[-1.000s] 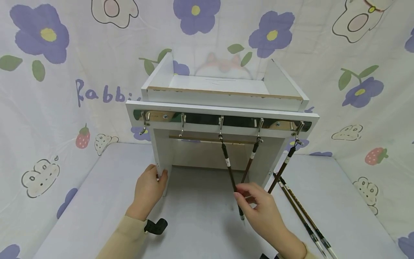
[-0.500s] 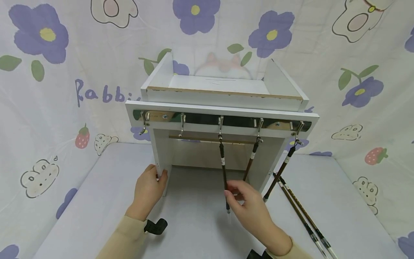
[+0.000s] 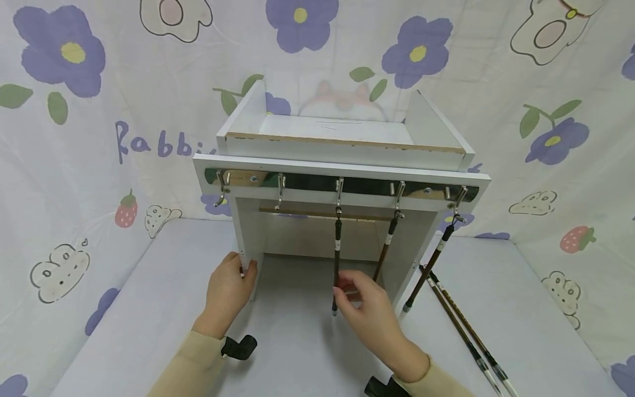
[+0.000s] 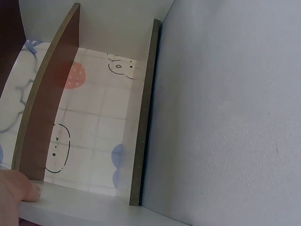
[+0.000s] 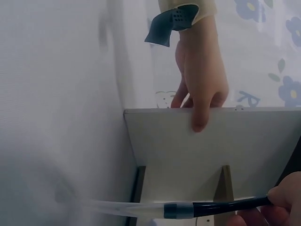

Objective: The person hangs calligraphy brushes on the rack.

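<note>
A white wooden rack [image 3: 347,151] stands on the table, with a metal hook strip [image 3: 310,181] along its front board. My left hand [image 3: 228,289] grips the rack's left side panel [image 3: 245,229], thumb on the inner face and fingers outside. From the middle hook hangs a dark calligraphy brush [image 3: 337,248] by its loop, nearly vertical. My right hand [image 3: 369,309] pinches its lower handle between thumb and fingers. In the right wrist view the pale tip of this brush [image 5: 178,210] points left, away from my fingertips [image 5: 284,193].
Two more brushes hang to the right, a brown brush [image 3: 385,248] and a dark red brush [image 3: 429,270] on the end hook. Two loose brushes [image 3: 463,325] lie on the table at right. A patterned cloth [image 3: 163,110] hangs behind.
My right hand has moved left and slightly up with the middle brush, bringing it from slanted to nearly vertical. My left hand stays on the side panel.
</note>
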Motion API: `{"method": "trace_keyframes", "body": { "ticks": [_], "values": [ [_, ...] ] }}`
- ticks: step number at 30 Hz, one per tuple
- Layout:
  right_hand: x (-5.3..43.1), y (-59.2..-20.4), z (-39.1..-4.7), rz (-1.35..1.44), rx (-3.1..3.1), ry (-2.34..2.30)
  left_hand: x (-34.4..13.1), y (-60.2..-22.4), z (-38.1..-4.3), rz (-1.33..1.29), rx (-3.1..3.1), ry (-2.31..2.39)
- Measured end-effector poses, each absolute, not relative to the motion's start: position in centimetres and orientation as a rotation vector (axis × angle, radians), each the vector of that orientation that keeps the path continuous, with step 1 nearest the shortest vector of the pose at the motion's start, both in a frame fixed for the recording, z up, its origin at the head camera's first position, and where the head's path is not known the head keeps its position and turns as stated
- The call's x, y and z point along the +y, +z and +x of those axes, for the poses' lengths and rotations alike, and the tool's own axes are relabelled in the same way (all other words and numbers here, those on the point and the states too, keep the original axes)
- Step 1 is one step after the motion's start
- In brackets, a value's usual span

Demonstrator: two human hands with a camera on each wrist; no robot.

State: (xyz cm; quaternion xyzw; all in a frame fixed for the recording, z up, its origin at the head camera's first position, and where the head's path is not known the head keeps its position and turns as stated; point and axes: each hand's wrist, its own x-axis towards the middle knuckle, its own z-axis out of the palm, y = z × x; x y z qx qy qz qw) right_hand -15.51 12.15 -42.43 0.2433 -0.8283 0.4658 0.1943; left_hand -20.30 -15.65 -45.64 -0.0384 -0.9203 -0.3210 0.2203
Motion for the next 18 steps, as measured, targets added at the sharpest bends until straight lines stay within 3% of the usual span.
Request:
{"method": "trace_keyframes", "body": {
  "ticks": [18],
  "values": [
    [10.8,-42.7,-16.2,0.638,-2.356,1.344,-15.6,-45.4,-20.2,-0.106,-2.559,-0.893]
  ]
}}
